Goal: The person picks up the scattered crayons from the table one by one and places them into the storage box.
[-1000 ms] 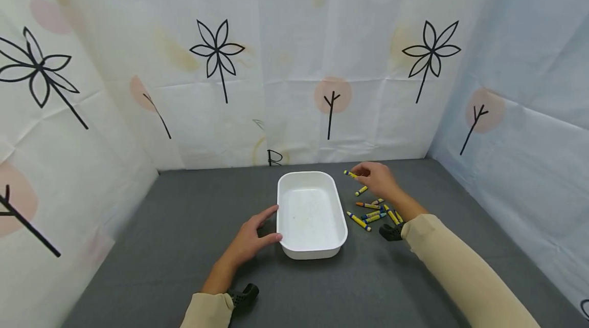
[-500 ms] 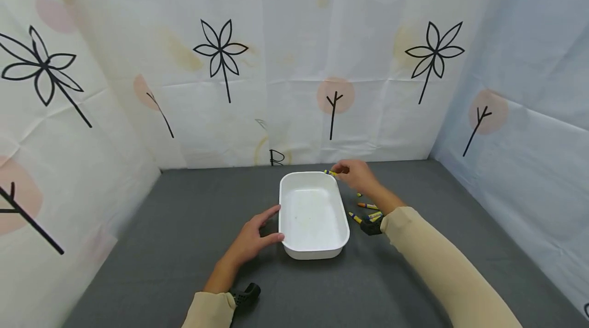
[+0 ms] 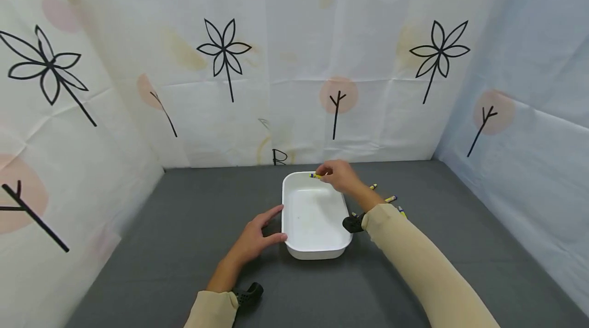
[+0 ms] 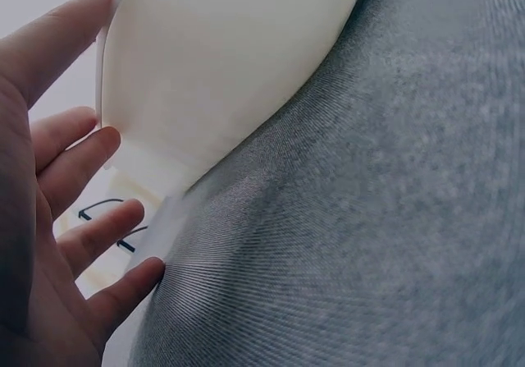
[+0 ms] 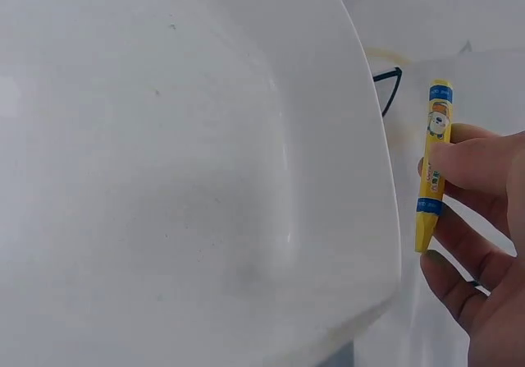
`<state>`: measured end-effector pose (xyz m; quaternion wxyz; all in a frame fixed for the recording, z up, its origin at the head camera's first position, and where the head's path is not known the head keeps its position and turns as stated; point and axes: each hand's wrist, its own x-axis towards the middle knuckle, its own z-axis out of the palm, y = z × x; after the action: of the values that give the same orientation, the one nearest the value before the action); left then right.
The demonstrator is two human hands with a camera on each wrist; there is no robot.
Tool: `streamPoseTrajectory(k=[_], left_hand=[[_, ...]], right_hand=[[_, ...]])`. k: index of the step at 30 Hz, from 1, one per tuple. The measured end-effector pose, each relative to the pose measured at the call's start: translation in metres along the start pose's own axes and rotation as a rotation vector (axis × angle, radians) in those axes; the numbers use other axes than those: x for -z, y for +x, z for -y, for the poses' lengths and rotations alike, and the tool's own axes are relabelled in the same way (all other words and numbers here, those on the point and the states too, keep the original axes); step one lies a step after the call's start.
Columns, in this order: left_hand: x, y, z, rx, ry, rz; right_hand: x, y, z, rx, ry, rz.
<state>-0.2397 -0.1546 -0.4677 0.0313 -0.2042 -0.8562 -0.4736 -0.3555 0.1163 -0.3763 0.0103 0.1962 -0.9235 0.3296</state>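
A white rectangular tray (image 3: 317, 220) stands on the grey tabletop with bare inside walls and floor. My left hand (image 3: 255, 236) touches its left rim with thumb and fingertips, the fingers fairly straight and spread. In the left wrist view the thumb and fingertips lie along the rim of the tray (image 4: 213, 63). My right hand (image 3: 338, 175) pinches a yellow crayon (image 5: 435, 158) with blue bands between thumb and fingers. That crayon (image 3: 315, 176) is over the tray's far end, its pointed tip showing in the right wrist view.
Several loose crayons (image 3: 391, 198) lie on the grey table (image 3: 221, 184) right of the tray, partly hidden by the right forearm and sleeve. White patterned cloth (image 3: 294, 62) walls the table at the back and both sides. Each wrist wears a black strap (image 3: 249, 293).
My right hand has carried the yellow crayon leftward from the table at the right to above the tray's far end. My left hand keeps its place at the rim.
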Motion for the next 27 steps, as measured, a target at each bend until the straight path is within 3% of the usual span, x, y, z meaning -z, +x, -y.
streamPoseTrajectory(k=[10,20,27], left_hand=[[-0.002,-0.001,-0.001,0.021,0.039,-0.02],[-0.001,-0.002,0.0,-0.009,0.067,-0.046],[0.001,-0.003,-0.001,0.014,0.063,-0.034]], right_hand=[[-0.022,0.012,0.004,0.059,-0.071,0.07],[-0.042,0.017,0.012,0.05,-0.13,0.08],[-0.046,0.017,0.011,0.016,-0.144,0.059]])
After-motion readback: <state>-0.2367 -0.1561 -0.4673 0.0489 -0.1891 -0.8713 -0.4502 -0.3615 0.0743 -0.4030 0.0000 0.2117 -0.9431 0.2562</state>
